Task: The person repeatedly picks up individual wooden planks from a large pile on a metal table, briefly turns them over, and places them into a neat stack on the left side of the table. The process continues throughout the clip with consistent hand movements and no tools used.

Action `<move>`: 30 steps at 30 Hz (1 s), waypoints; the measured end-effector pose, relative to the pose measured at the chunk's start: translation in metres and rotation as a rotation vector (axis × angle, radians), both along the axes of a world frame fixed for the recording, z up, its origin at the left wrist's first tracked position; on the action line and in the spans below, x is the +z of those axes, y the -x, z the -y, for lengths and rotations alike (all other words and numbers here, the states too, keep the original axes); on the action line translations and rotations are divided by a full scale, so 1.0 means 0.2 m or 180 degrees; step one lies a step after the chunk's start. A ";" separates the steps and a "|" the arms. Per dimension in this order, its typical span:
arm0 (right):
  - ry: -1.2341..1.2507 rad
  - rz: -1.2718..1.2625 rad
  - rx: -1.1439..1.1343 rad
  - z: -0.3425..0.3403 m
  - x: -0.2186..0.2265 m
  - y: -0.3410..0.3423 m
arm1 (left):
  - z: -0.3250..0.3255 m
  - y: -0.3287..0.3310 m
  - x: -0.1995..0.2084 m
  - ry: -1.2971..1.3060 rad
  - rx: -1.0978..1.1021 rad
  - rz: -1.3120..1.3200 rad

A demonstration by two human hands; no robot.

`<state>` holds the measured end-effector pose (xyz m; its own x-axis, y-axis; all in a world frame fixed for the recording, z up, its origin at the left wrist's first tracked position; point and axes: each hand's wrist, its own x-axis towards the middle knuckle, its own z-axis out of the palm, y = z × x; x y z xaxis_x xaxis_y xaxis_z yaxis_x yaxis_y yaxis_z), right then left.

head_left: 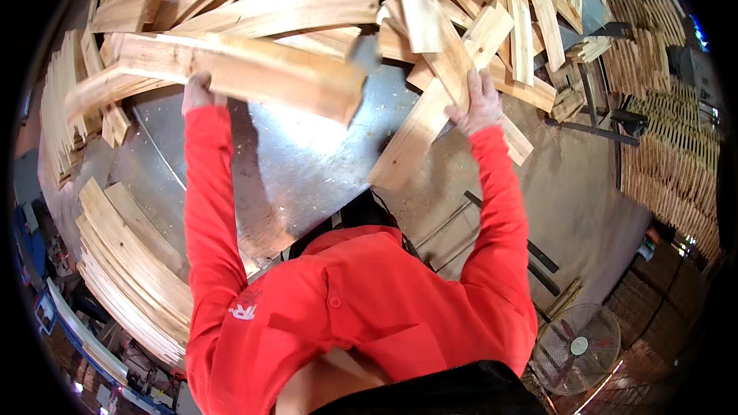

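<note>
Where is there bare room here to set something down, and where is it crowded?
The metal tabletop is bare between the left sleeve and the angled board at the right hand, nearer than the long board at the left hand. Floor shows between the right sleeve and the slat stacks. Loose boards crowd the tabletop's far side.

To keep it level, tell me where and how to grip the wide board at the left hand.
Take the wide board by its near long edge, about mid-length, coming from the person's side. That edge faces the body over metal tabletop, while other boards crowd the far side. Being long and flat, it should balance better there than where the left hand sits, left of centre.
</note>
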<state>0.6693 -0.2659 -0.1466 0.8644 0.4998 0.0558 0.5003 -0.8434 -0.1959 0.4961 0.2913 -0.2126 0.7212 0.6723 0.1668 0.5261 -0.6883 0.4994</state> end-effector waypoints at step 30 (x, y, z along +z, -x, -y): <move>0.0382 -0.0004 0.1154 0.27 -0.09 0.18 | 0.65 0.80 1.19 0.3693 -0.0614 -0.3211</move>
